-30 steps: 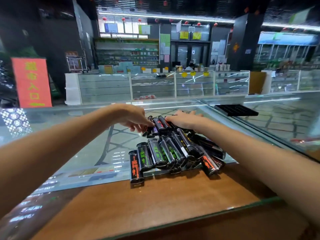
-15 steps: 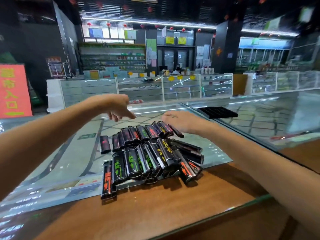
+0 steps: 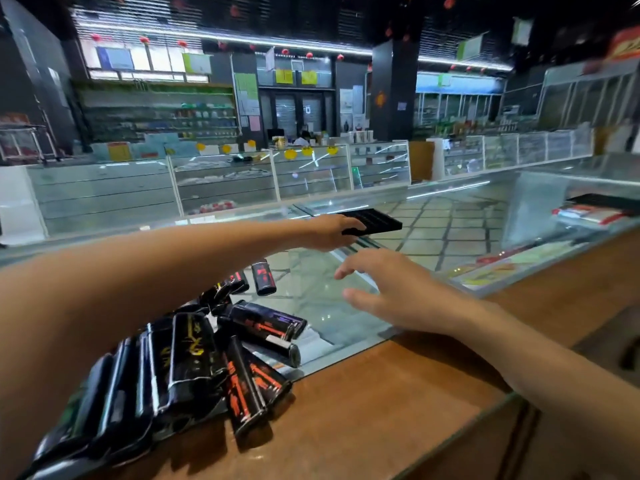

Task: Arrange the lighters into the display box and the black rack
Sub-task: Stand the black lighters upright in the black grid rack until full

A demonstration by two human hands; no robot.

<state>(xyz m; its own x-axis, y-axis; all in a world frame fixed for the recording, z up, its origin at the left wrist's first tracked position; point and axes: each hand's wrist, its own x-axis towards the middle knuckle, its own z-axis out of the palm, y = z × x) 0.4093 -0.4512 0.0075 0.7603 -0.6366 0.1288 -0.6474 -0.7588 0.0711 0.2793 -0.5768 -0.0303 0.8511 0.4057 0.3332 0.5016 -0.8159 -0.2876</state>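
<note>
Lighters are lying in a loose black heap at the near left of the tabletop, straddling the line where its glass pane is meeting the wooden strip, with one lone lighter lying apart further out on the glass. None is sitting in the black rack, so the step in hand is looking like fetching that rack. The left grip is curling its fingers over the rack's near left corner, grasping it as far as the view is showing, while the right grip is hovering released, fingers spread, above bare glass and holding nothing. The display box is not showing clearly anywhere. The next move is probably calling for bringing the rack toward the heap, level, and setting it on the bare glass between the lone lighter and the right grip, where room is lying open. The rack is resting by a seam between glass panes, which may be catching it if dragged, and the heap is sitting near the front edge, so a sweeping forearm is risking knocking lighters off
</note>
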